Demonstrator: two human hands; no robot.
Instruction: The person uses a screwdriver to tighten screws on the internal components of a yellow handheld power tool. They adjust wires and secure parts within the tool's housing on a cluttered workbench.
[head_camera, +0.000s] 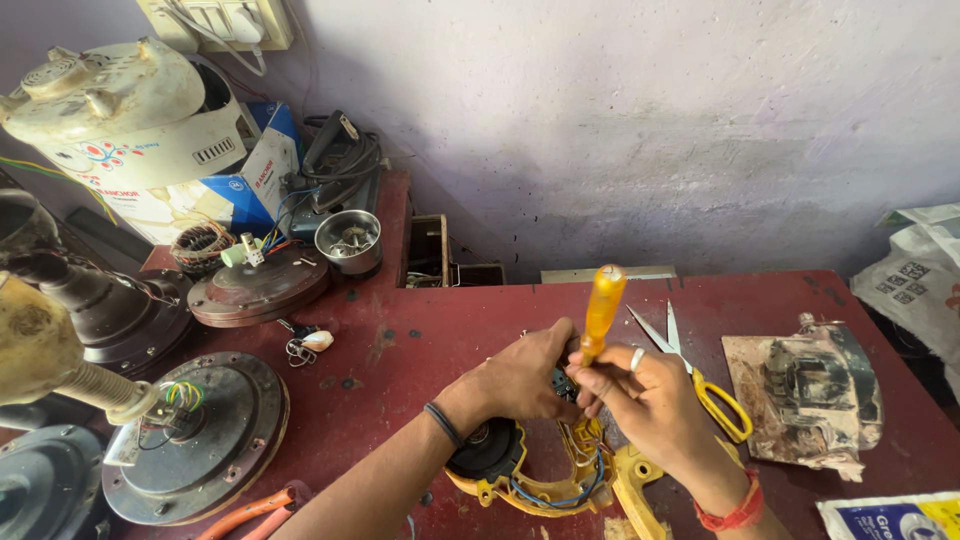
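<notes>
My right hand (645, 395) grips an orange-handled screwdriver (603, 305), held upright with its tip down in a small dark part. My left hand (525, 378) holds that dark part (562, 385) steady from the left. Under both hands lies an opened yellow tool housing (560, 490) with a black round motor (487, 448) and blue wires inside. Yellow-handled scissors (700, 375) lie just right of my right hand.
Ceiling-fan motors (195, 435) and a brown fan disc (258, 285) crowd the left of the red table (400, 345). A small steel bowl (348, 240), a dusty motor part on paper (815, 385), orange pliers (245, 512) and a white appliance (120, 110) also stand around.
</notes>
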